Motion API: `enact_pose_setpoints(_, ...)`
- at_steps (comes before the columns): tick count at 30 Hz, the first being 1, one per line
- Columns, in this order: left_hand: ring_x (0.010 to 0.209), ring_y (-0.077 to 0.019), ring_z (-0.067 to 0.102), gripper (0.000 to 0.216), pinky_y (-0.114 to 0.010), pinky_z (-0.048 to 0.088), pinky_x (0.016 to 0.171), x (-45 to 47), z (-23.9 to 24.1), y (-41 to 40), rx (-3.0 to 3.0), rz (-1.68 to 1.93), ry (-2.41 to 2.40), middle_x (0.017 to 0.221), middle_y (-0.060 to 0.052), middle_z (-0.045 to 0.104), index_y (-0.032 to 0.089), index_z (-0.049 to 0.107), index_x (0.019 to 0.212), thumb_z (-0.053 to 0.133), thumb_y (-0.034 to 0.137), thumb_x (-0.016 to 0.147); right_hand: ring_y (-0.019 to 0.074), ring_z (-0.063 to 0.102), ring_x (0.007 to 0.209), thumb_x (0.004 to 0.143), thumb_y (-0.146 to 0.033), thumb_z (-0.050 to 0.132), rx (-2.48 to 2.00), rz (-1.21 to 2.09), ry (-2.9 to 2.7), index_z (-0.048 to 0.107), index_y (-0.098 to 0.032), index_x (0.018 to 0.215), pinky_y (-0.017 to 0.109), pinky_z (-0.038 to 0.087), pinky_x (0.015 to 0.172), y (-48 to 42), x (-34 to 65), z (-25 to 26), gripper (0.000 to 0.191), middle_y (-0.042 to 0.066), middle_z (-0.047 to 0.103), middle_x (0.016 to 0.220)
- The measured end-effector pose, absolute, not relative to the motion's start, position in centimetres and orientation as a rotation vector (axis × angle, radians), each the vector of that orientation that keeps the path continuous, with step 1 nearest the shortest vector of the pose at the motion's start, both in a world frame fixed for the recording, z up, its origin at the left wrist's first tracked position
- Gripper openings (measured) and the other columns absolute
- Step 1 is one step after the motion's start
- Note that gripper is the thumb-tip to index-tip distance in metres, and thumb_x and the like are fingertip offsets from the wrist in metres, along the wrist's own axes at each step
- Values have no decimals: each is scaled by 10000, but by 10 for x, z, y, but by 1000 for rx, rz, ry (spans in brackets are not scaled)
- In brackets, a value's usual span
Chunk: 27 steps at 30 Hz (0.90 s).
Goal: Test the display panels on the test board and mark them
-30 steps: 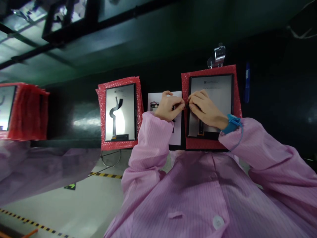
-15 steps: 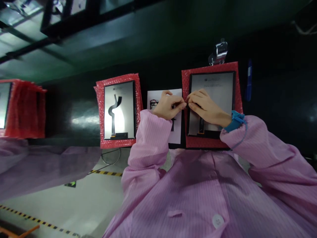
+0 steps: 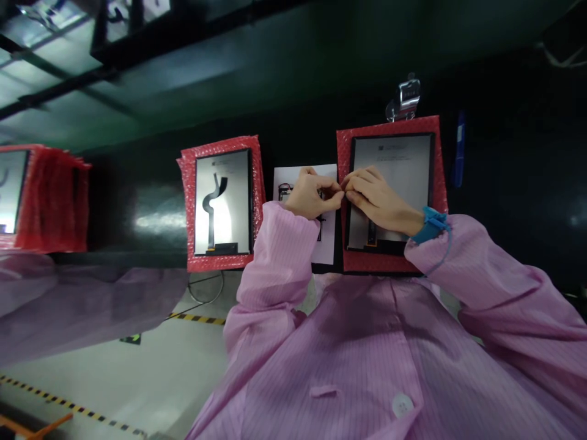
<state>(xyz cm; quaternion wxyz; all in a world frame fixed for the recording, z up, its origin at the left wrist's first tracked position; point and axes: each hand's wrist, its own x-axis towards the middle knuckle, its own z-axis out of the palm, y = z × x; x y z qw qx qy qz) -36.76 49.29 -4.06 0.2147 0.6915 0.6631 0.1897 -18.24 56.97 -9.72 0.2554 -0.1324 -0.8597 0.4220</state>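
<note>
My left hand (image 3: 310, 197) and my right hand (image 3: 376, 200) meet fingertip to fingertip in a pinch at the left edge of a grey display panel (image 3: 403, 174). What they pinch is too small to make out. The panel lies on a red bubble-wrap sheet (image 3: 389, 261). Under my left hand is a white paper sheet (image 3: 326, 241) with small printed pictures. My right wrist wears a blue strap (image 3: 428, 223). Both arms are in pink sleeves.
A second panel with a black curved flex cable (image 3: 213, 205) lies on red bubble wrap (image 3: 223, 263) to the left. A red stack with another panel (image 3: 50, 198) is at far left. A metal clip (image 3: 403, 98) and a blue pen (image 3: 458, 150) sit beyond the right panel. A pink sleeve (image 3: 82, 311) shows at lower left.
The pinched fingertips of both hands have drawn slightly closer together; otherwise the hands stay at the panel's left edge.
</note>
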Motion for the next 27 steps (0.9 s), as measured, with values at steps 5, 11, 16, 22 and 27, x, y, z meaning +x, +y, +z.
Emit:
enact_pose_setpoints(5,619,-143,574,187,-462,403,946,-369,-35,494,1926,425,1844,698,9,718,192,700,737,632,316,858,261,518,1079,1062,-384,336,-372,1160,-2300,575,-209,976,483,407,1043,570,-182,-98,309,110,640,1128)
enact_pose_setpoints(11,637,-147,613,160,-479,394,988,-369,-34,495,1919,413,1866,710,10,729,201,698,753,625,301,856,249,515,1049,1063,-371,339,-361,1133,-2284,572,-215,981,467,409,1025,570,-184,-101,292,99,636,1109)
enact_pose_setpoints(16,687,-138,617,94,-499,357,1110,-366,-41,497,1959,407,1939,710,41,697,202,659,759,643,246,840,244,523,1039,1071,-401,331,-353,1126,-2288,557,-214,962,455,403,1018,571,-186,-102,313,95,632,1085)
enact_pose_setpoints(22,1234,-257,567,189,-478,421,1121,-353,-32,457,1995,1001,2335,1215,-110,650,224,636,1077,504,327,990,230,516,1017,1072,-587,219,-508,1218,-2097,544,-238,1077,450,417,1011,567,-176,-92,477,77,614,1073)
enact_pose_setpoints(27,1151,-255,583,221,-458,502,1042,-334,-45,394,1884,1096,2653,1171,-135,576,207,633,1093,464,340,1038,241,536,1010,1051,-648,212,-660,1194,-1939,547,-256,1075,465,426,1010,568,-172,-88,517,72,621,1043)
